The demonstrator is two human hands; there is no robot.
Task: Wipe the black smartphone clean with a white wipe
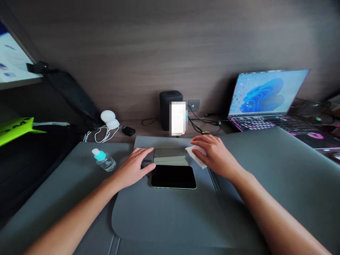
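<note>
- Holding a crumpled white cloth [196, 156] between thumb and fingertips, the right hand [215, 153] hangs over the far right corner of the clear sheet, its fingers bent and narrow around the cloth.
- The left hand [134, 166] holds nothing that shows; its thumb and forefinger are spread wide, the thumb tip by the phone's far left corner and the forefinger near the far left corner of the clear sheet. Whether either tip is touching, I cannot tell.
- The phone [174, 177] lies flat on the grey mat [159, 219], dark screen up, long side across, between the two forearms.
- The clear sheet [171, 157] lies just beyond the phone, along its far edge, with a pale reflection across it.
- The mat, rounded at its near left corner, lies on the grey counter [278, 166].
- A clear spray bottle [107, 163] with a turquoise collar and white top is on the counter, left of the left hand, some liquid inside.
- On the wooden ledge [145, 132] behind are a white rounded gadget [108, 117] with white cords, a small black object [129, 130] and a black speaker [165, 113]; a pixelated patch covers part of the speaker.
- To the right, an open laptop [265, 94] shows a blue picture, with black cables [204, 128] lying near its left side.
</note>
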